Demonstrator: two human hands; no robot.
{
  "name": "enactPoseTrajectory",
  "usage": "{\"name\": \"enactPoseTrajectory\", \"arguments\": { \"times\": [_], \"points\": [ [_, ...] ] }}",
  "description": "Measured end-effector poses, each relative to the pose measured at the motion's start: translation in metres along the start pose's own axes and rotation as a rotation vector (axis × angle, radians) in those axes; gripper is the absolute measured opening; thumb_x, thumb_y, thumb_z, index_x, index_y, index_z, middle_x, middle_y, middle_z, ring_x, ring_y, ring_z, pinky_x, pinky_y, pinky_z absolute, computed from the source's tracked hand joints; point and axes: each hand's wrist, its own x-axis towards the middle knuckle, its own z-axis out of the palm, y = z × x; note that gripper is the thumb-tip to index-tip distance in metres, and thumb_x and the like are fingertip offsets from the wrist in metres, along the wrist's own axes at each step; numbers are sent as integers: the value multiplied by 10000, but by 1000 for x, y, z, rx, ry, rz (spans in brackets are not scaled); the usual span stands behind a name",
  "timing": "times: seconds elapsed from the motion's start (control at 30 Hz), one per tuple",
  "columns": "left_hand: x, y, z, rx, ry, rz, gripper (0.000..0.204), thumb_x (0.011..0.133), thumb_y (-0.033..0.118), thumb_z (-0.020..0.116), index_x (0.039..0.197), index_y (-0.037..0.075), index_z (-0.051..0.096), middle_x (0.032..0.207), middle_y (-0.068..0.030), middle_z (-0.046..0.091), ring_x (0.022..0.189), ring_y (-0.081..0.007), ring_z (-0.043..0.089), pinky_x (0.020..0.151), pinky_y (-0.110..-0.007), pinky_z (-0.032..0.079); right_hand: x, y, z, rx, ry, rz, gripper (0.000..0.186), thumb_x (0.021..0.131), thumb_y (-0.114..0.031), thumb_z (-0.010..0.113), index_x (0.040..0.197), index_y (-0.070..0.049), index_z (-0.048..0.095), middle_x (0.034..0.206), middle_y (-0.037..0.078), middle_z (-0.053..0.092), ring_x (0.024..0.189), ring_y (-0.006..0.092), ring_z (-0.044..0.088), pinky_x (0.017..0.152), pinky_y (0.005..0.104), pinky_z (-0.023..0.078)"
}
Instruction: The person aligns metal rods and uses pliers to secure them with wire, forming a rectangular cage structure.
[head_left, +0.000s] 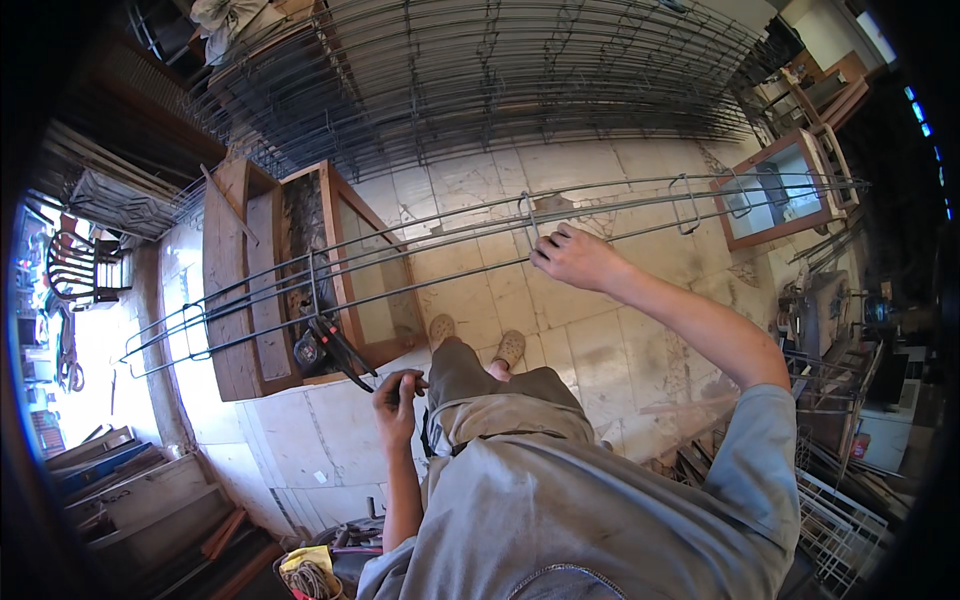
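Note:
A long, narrow rebar cage (450,230) of thin rods and rectangular stirrups stretches across in front of me, from lower left to upper right. At a stirrup near its middle, my right hand (580,260) is closed on the cage's near side. My left hand (400,392) is closed lower down, beside the handle ends of a black tool with red parts (325,343). A small dark bit shows at its fingertips, too small to name. That tool rests by the cage's left part and has a round black piece; its exact kind is unclear.
Under the cage's left part stands a wooden frame (232,300) beside a glazed wooden panel (375,270). Another glazed frame (775,190) supports its right end. Many more rebar cages (480,80) are stacked beyond. Metal racks (840,530) stand at right; boards (150,510) lie at lower left.

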Motion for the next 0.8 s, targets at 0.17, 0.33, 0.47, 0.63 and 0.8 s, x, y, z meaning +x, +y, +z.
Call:
{"name": "enactPoseTrajectory", "arguments": {
  "times": [0.17, 0.33, 0.47, 0.63, 0.8],
  "points": [
    [11, 2, -15, -27, -72, 1, 245, 950, 179, 545, 955, -43, 648, 775, -79, 664, 726, -115, 599, 683, -255, 476, 5, -15, -4, 68, -183, 197, 219, 848, -103, 487, 1028, -22, 583, 980, 121, 624, 879, 230, 641, 855, 411, 465],
    [4, 4, -56, 86, -190, -75, 234, 938, 186, 560, 950, -27, 656, 789, -72, 677, 744, -117, 611, 700, -270, 481, 19, -44, -11, 282, -245, 678, 197, 836, -95, 514, 991, 13, 569, 937, 189, 635, 803, 351, 651, 791, 472, 489],
    [-12, -19, -93, 20, -117, -145, 235, 936, 189, 561, 938, -24, 659, 738, -50, 661, 705, -97, 582, 667, -255, 464, 40, -69, -4, 395, 50, 1125, 146, 839, -132, 548, 865, 4, 595, 781, 226, 635, 707, 416, 622, 622, 499, 486],
    [-1, -34, -128, 51, 162, -263, 257, 937, 225, 570, 989, -15, 644, 770, -40, 641, 698, -98, 555, 660, -251, 449, 53, -82, 7, 286, 103, 1430, 202, 862, -215, 581, 828, -18, 610, 772, 234, 638, 733, 418, 615, 622, 500, 463],
    [9, -61, -166, 211, 339, -274, 291, 924, 254, 580, 1052, -2, 632, 853, -79, 656, 728, -134, 581, 688, -274, 464, 78, -120, -63, 244, 261, 1466, 284, 858, -308, 641, 902, -32, 593, 832, 159, 626, 781, 352, 620, 638, 449, 477]
  ]
}}
